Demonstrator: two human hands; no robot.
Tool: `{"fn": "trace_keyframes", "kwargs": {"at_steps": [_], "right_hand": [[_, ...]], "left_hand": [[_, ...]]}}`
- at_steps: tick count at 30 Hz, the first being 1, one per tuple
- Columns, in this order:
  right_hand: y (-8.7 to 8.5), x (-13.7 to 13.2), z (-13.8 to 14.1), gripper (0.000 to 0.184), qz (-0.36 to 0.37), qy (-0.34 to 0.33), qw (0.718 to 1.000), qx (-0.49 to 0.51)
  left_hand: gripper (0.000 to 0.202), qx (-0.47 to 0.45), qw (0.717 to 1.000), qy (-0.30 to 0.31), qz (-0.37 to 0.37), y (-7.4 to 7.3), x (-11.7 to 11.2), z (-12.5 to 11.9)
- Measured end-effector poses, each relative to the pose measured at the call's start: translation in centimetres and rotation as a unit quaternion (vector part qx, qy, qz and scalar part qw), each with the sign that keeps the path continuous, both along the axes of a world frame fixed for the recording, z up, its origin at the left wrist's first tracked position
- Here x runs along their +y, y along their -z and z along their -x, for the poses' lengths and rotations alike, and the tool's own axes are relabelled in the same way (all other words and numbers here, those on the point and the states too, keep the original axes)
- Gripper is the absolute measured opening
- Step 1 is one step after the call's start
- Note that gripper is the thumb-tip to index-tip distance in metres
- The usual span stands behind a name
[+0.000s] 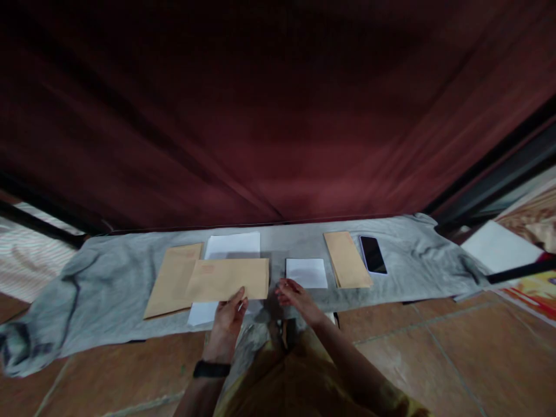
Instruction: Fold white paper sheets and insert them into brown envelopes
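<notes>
My left hand, with a dark band on its wrist, pinches the lower edge of a brown envelope. Faint reddish print marks the envelope's upper left. It overlaps a stack of white paper sheets and the edge of more brown envelopes lying to the left. My right hand is just right of the held envelope, fingers loosely bent and apart, with nothing visible in them. Close by its fingertips lies a folded white paper.
A grey cloth covers the narrow surface. On the right lie a small pile of brown envelopes and a phone. A dark red fabric rises behind. Dark bars stand at the sides, over a tiled floor.
</notes>
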State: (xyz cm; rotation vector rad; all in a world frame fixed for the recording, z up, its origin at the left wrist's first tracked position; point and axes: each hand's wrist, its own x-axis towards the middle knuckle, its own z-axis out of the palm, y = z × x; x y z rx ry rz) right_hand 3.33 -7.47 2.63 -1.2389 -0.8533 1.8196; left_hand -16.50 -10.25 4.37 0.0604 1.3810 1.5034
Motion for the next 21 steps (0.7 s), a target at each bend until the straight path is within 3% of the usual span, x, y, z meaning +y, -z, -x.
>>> {"fn": "trace_keyframes", "kwargs": {"at_steps": [4,10,17,21], "right_hand": [[0.4,0.4,1.7,0.059,0.008,-0.004,1.0,0.014],[1.6,1.7,3.5,0.024,-0.025,-0.002,0.997,-0.073],[2.4,3.2,5.1,0.011,-0.029,-0.003,0.994,-0.11],[3.1,3.9,6.0,0.013,-0.032,-0.009,0.989,-0.141]], "left_hand": [[0.027,-0.005,1.0,-0.007,-0.006,0.3,0.3,-0.2],[0.028,-0.027,0.999,0.009,-0.018,0.7,-0.2,-1.1],[0.024,-0.028,0.999,-0.017,-0.015,0.9,-0.3,0.4],[0.018,-0.033,0.999,0.043,-0.002,1.3,-1.6,0.9]]}}
